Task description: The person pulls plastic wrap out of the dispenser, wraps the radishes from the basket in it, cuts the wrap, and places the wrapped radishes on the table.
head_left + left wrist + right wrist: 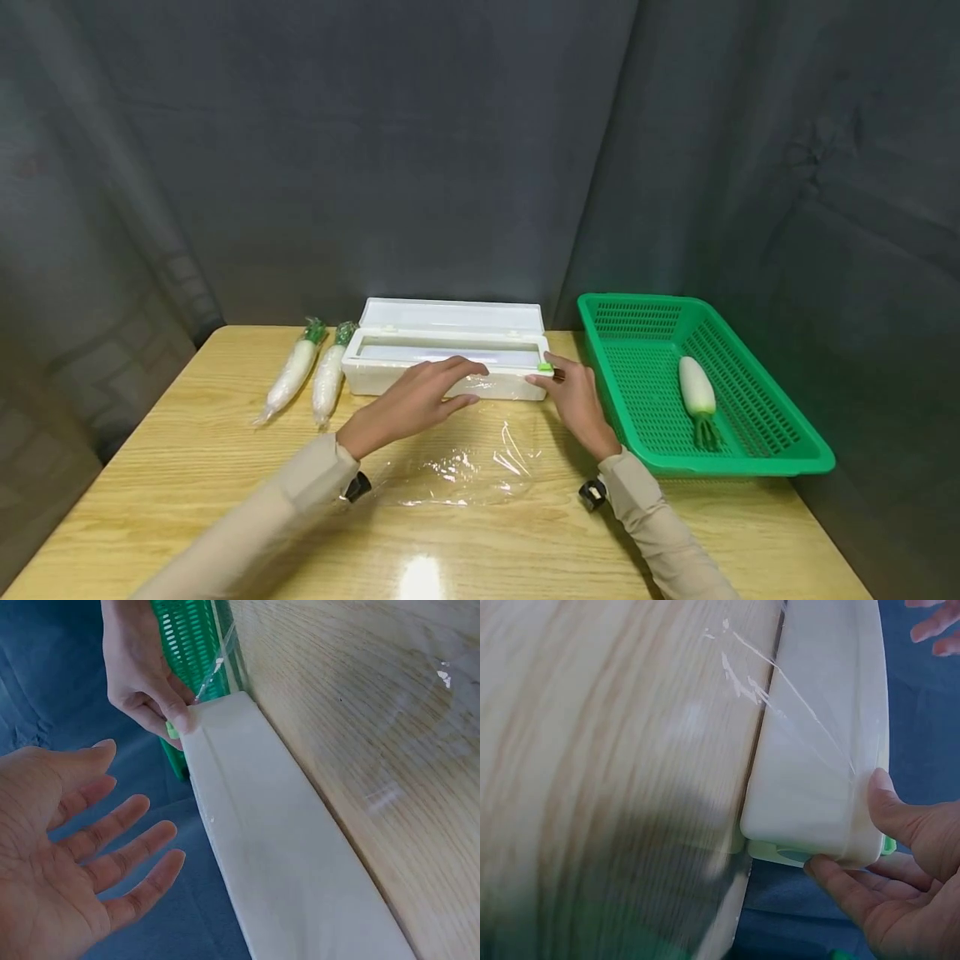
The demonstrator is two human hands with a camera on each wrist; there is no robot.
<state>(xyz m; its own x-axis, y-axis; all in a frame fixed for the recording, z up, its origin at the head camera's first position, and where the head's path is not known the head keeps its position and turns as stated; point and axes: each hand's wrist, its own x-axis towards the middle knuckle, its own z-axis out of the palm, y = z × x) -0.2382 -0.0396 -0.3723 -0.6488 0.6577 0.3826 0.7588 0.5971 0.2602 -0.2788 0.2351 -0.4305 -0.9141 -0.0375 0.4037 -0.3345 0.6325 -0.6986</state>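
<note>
A white cling film dispenser (375, 380) lies lengthwise near the back of the table, its lid (452, 315) raised. Clear cling film (465, 468) runs from its front across the wood towards me. My right hand (579, 407) grips the dispenser's right end beside the small green slider (544, 367); in the right wrist view the thumb (891, 806) presses the upper edge while other fingers meet the end face. Above the dispenser's front, my left hand (420, 398) hovers with fingers loosely extended, and its palm (45, 877) holds nothing.
Two film-wrapped white radishes (294, 377) with green tops lie left of the dispenser. On the right stands a green plastic basket (735, 465) with one white radish (697, 387) inside. Dark curtains (420, 150) hang behind the wooden table (225, 467).
</note>
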